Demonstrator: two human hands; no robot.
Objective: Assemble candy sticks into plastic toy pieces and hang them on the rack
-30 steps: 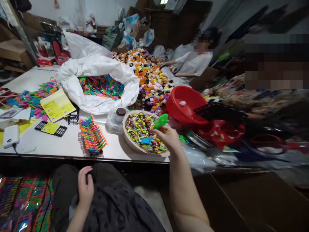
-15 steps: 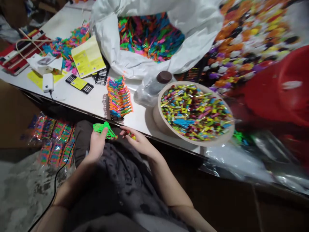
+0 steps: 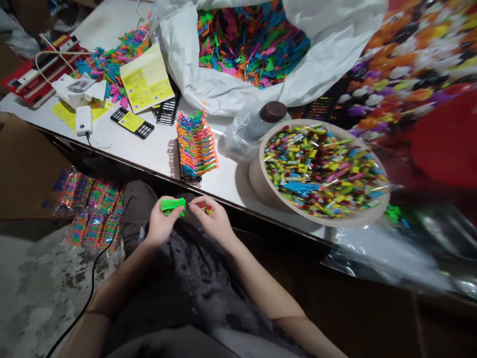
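My left hand is closed around a bright green plastic toy gun, its lower part covered by my thumb and fingers. Close beside it, my right hand is curled over several small red-and-yellow plastic pieces; the thumb and index finger point toward the green toy. Both hands are over my lap at the table edge. Just beyond them, a row of colourful toy guns is packed side by side on a black plastic rack.
A beige tub of similar small pieces stands to the right, near a capped bottle. Behind is a white sack full of coloured toys. Yellow-printed cards and a white power bank lie left. Bagged sets rest on the floor.
The green toy gun has turned in my left hand, showing another side. My right hand has come nearer to it, its fingers drawn together. The view has shifted slightly.
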